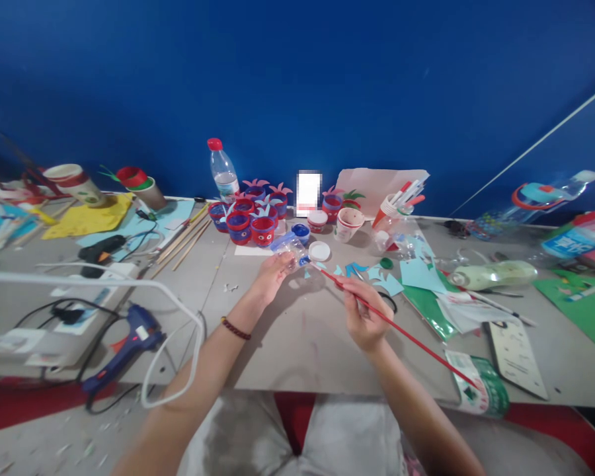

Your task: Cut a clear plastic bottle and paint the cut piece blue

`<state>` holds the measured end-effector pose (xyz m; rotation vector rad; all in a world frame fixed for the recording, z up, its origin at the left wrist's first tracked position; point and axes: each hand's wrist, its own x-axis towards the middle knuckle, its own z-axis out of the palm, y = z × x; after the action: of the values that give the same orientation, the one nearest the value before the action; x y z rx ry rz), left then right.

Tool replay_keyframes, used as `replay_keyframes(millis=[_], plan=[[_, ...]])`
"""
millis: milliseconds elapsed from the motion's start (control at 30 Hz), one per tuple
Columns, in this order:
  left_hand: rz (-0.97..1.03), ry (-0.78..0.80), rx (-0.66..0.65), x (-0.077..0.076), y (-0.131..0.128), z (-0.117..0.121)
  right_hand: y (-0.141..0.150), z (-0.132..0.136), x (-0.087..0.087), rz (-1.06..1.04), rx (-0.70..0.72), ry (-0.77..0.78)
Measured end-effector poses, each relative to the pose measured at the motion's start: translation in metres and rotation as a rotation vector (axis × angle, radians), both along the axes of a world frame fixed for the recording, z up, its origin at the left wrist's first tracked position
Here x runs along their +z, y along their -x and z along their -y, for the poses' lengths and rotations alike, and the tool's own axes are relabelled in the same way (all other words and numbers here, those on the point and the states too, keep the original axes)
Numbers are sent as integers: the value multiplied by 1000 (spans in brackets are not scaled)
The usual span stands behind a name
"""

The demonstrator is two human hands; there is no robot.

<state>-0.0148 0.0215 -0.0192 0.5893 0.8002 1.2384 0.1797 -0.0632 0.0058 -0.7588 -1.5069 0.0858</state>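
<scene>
Two hands meet near the centre of the frame, above a grey worktop (pixel 287 350). The left hand (pixel 272 281), with a dark beaded bracelet (pixel 235 328) at the wrist, has its fingers closed around a clear plastic piece (pixel 290 247) partly coloured blue. The right hand (pixel 367 314), right of centre, grips a long red paintbrush (pixel 411 336), whose handle slants toward the lower right of the frame. Its blue-coated tip is at the lower right edge of the plastic piece; actual contact is too small to tell.

Just above the left hand in the frame sits an open pot of blue paint (pixel 300 231), with a red paint pot (pixel 317 222) to its upper right and a round white lid (pixel 319 251) lying below it. Left of these, at upper centre, stands a cluster of red and blue cups (pixel 238 229), some topped with leaf-shaped paper. A bottle with a red cap (pixel 223 175) rises behind them.

Thin wooden sticks (pixel 183 243) lie farther left, and a blue glue gun (pixel 137 336) rests at lower left. Light blue paper scraps (pixel 389 284) are scattered above the right hand, while a phone (pixel 518 360) lies at lower right.
</scene>
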Motion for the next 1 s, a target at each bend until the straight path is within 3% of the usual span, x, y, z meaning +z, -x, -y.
replay_keyframes(millis=[733, 1000], plan=[[19, -17, 26, -3, 0, -1, 3, 1, -1, 74, 41, 43], [31, -9, 29, 0, -1, 1, 4, 3, 3, 90, 18, -40]])
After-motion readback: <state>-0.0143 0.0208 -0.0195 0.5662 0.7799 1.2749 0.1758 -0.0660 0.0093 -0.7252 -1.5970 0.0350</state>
